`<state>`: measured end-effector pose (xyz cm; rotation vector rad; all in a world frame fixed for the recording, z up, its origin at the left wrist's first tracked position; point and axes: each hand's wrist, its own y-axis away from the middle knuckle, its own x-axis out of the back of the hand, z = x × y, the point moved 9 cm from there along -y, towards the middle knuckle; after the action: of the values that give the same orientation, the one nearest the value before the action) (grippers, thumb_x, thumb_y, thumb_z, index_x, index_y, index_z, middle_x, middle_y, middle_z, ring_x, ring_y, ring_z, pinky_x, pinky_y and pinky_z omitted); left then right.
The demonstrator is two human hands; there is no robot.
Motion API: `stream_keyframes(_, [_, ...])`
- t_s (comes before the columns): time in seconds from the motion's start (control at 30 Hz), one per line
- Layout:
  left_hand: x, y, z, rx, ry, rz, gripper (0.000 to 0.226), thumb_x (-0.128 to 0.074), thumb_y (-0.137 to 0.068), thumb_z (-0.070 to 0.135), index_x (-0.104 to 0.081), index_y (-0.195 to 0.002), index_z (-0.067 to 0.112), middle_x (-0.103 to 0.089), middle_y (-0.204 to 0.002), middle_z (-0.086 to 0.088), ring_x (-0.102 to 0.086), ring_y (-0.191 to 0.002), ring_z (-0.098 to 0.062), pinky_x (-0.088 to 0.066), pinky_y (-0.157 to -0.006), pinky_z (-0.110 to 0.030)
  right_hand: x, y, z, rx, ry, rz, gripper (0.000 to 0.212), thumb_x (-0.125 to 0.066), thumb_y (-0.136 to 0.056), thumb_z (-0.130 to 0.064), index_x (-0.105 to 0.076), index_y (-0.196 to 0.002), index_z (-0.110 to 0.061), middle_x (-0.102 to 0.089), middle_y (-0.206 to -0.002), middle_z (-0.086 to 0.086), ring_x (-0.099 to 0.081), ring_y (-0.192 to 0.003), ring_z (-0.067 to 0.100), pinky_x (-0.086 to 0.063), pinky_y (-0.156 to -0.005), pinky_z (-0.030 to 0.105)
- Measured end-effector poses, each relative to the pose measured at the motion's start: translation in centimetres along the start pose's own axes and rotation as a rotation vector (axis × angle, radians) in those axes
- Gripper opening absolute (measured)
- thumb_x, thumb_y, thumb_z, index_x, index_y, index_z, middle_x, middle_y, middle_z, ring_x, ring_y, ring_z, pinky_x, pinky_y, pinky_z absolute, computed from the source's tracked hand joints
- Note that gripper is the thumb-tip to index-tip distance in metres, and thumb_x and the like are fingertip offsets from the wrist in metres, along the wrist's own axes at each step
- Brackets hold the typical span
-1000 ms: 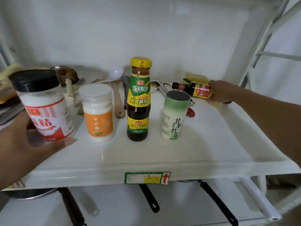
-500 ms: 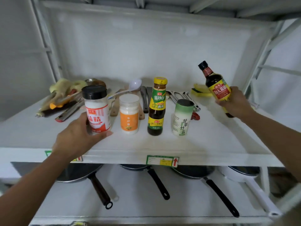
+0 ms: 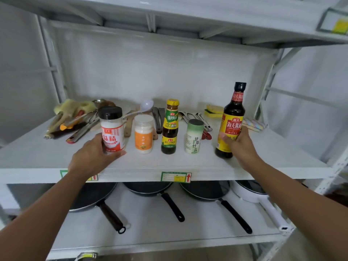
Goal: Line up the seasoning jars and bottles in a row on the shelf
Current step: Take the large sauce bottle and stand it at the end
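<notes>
The left hand has its fingers wrapped around the lower part of the black-capped jar, thumb at the near side of its base, and the jar stands upright on the shelf at the left end of the row. The right hand is clasped around the lower right side of the soy bottle, fingertips over the yellow label, and the bottle stands upright with its base on the shelf at the right end. Between the two held containers three more stand free and apart from each other: a white jar with an orange label just right of the black-capped jar, then a dark sauce bottle with a yellow cap, then a green-topped canister. All five sit in a rough line near the front of the shelf. Behind them, toward the back wall, lie loose utensils: a white spoon, dark spatulas, metal cutlery and a yellow sponge; at the left rear is a heap of yellowish tools. A green and yellow tag is stuck on the shelf's front edge. On the lower shelf rest dark pans with black handles pointing forward, and a white pan at the right.
</notes>
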<state>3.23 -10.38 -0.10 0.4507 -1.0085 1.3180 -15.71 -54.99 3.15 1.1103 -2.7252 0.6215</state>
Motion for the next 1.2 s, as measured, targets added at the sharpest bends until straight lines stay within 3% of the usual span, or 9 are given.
stream_keyframes(0.2, [-0.2, -0.2, -0.4, -0.009, 0.005, -0.008, 0.097, -0.069, -0.067, 0.086, -0.043, -0.142, 0.031, -0.066, -0.136, 0.001, -0.065, -0.115, -0.024, -0.057, -0.092, -0.050, -1.7, 0.5, -0.6, 0.009, 0.052, -0.010, 0.078, -0.076, -0.089, -0.033, -0.025, -0.147, -0.018, -0.055, -0.134, 0.000, -0.056, -0.118, 0.020, -0.046, -0.102, 0.041])
stream_keyframes(0.37, [-0.4, -0.2, -0.5, -0.002, 0.008, -0.034, 0.102, -0.066, -0.066, 0.088, -0.039, -0.147, 0.032, -0.062, -0.142, 0.000, -0.063, -0.121, -0.025, -0.057, -0.095, -0.051, -2.7, 0.7, 1.3, -0.038, 0.193, -0.105, 0.088, -0.082, -0.085, -0.023, -0.020, -0.147, -0.018, -0.053, -0.134, 0.004, -0.054, -0.120, 0.023, -0.043, -0.094, 0.036])
stream_keyframes(0.77, [-0.9, -0.5, -0.5, 0.023, 0.022, -0.051, 0.100, -0.070, -0.070, 0.079, -0.037, -0.151, 0.028, -0.057, -0.149, -0.002, -0.061, -0.128, -0.029, -0.055, -0.100, -0.053, -1.6, 0.6, 2.3, -0.026, 0.349, -0.174, 0.081, -0.082, -0.082, -0.043, -0.037, -0.146, -0.022, -0.058, -0.139, 0.001, -0.057, -0.120, 0.022, -0.047, -0.103, 0.043])
stream_keyframes(0.93, [-1.0, -0.6, -0.6, 0.031, 0.012, -0.046, 0.101, -0.071, -0.072, 0.076, -0.036, -0.152, 0.027, -0.056, -0.151, -0.003, -0.060, -0.130, -0.030, -0.054, -0.100, -0.053, -2.4, 0.3, 2.1, 0.026, 0.424, -0.240, 0.070, -0.076, -0.089, -0.038, -0.040, -0.145, -0.016, -0.056, -0.141, 0.007, -0.056, -0.124, 0.024, -0.043, -0.099, 0.034])
stream_keyframes(1.2, [-1.0, -0.6, -0.5, 0.034, 0.011, -0.047, 0.100, -0.070, -0.073, 0.077, -0.034, -0.153, 0.028, -0.054, -0.153, -0.002, -0.059, -0.131, -0.030, -0.053, -0.100, -0.052, -2.4, 0.3, 2.1, 0.052, 0.496, -0.321, 0.074, -0.071, -0.092, -0.043, -0.032, -0.151, -0.019, -0.049, -0.150, 0.008, -0.051, -0.131, 0.026, -0.041, -0.104, 0.036])
